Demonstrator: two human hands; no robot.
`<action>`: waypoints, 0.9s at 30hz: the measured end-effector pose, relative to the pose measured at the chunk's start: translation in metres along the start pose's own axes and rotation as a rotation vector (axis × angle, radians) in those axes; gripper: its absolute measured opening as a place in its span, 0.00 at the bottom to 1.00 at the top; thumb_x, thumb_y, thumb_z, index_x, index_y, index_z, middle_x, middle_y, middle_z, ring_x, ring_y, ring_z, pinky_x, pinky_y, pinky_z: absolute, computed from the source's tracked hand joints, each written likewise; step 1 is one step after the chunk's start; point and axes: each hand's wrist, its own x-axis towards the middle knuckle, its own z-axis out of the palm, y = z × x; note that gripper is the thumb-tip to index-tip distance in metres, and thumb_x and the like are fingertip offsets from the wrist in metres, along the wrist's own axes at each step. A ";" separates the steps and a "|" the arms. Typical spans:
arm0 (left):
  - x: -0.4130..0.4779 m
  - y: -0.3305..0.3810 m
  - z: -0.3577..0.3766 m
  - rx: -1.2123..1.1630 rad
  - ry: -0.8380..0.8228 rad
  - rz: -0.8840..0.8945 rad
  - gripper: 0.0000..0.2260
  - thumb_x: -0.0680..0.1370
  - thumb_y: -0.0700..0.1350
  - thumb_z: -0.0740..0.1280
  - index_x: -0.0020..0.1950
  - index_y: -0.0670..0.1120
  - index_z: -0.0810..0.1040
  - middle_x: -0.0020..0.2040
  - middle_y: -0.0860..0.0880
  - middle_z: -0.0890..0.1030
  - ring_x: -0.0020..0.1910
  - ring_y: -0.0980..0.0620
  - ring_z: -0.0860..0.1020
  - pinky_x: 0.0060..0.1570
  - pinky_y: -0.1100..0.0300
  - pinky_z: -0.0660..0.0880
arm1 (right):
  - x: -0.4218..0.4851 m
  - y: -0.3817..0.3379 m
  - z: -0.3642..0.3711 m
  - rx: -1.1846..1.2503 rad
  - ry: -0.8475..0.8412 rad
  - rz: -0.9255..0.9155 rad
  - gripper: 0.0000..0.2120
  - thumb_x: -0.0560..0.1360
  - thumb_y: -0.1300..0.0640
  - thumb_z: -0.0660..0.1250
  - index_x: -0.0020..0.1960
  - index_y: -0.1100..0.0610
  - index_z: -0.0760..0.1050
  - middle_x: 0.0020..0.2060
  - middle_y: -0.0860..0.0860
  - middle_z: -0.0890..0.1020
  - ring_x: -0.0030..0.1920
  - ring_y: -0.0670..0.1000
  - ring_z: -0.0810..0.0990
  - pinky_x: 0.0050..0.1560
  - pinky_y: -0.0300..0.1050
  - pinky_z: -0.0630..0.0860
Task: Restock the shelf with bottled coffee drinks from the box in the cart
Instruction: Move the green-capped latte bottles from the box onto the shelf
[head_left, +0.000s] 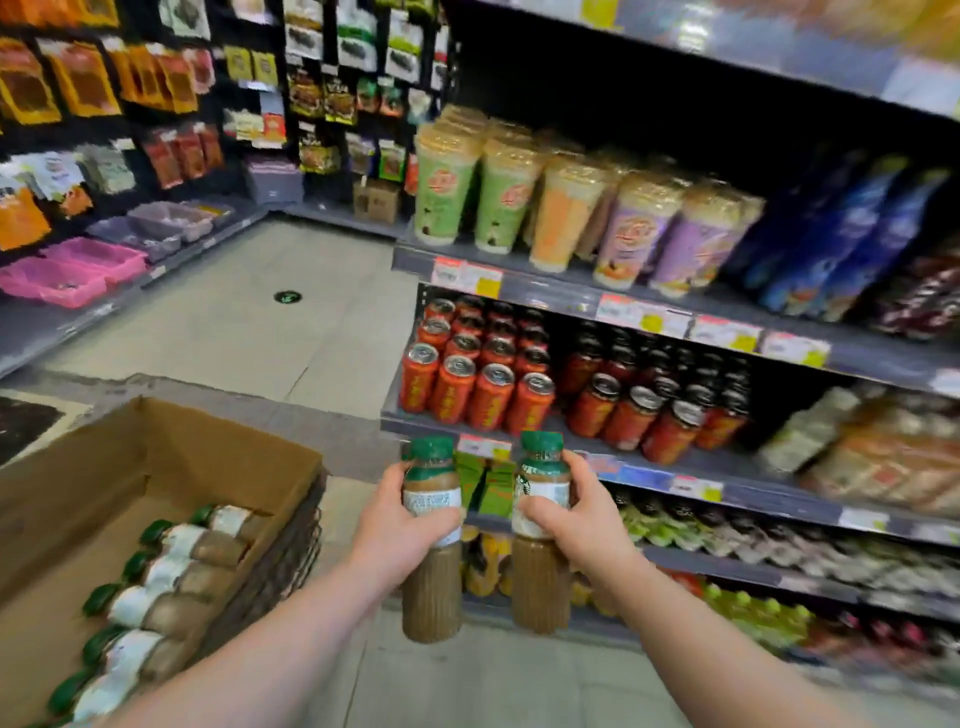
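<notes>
First, far left: hanging snack packets (78, 83) on a dark wall rack, with pink bins (67, 275) on the ledge beneath. Pale floor (234, 322) runs between that rack and the shelving at right.

Lower left: cardboard box (156, 457), top open, sitting in a wire cart (280, 566). Contents: a row of spare bottles (171, 551) lying on their sides, with green caps toward the left, white labels and brown drink. The row runs out of view at the bottom edge.

Centre: left hand (400, 525), fingers and thumb wrapped round the label band of the left bottle (431, 592). The bottle is upright, green cap on top, brown drink below the hand, held in the air in front of the shelving and clear of the box.

Just beside it: right hand (576, 514), likewise wrapped round the label band of the right bottle (540, 587). This one is upright too, with a green cap and a round green logo facing the camera. The two held bottles are near each other but apart, at about the same height.

Right: shelf unit (571, 296), several grey tiers with price tags along the edges. Upper tier: tall wrapped cups (545, 208) in green, orange and purple, then blue bags (841, 234). Next tier down: red cans (478, 384) standing in rows. Lower tiers: green cartons (488, 483) directly behind the held bottles, and further goods too blurred to name.
</notes>
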 end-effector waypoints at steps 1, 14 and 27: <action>-0.008 0.005 0.022 0.002 -0.038 0.010 0.23 0.69 0.39 0.74 0.58 0.53 0.69 0.47 0.52 0.81 0.45 0.53 0.79 0.45 0.58 0.74 | -0.009 0.010 -0.022 0.017 0.028 0.010 0.35 0.72 0.59 0.71 0.74 0.52 0.59 0.57 0.45 0.73 0.48 0.42 0.75 0.49 0.37 0.70; -0.159 0.049 0.308 0.067 -0.414 0.127 0.24 0.70 0.41 0.74 0.62 0.52 0.69 0.48 0.55 0.79 0.45 0.56 0.78 0.39 0.63 0.73 | -0.149 0.141 -0.298 0.137 0.392 0.058 0.33 0.73 0.57 0.69 0.74 0.48 0.58 0.59 0.47 0.72 0.45 0.38 0.74 0.39 0.32 0.71; -0.216 0.082 0.444 0.143 -0.603 0.189 0.27 0.71 0.41 0.73 0.67 0.50 0.67 0.49 0.53 0.78 0.45 0.55 0.79 0.37 0.63 0.74 | -0.195 0.205 -0.423 0.258 0.570 0.067 0.33 0.71 0.58 0.70 0.73 0.48 0.60 0.56 0.47 0.74 0.50 0.43 0.76 0.43 0.37 0.73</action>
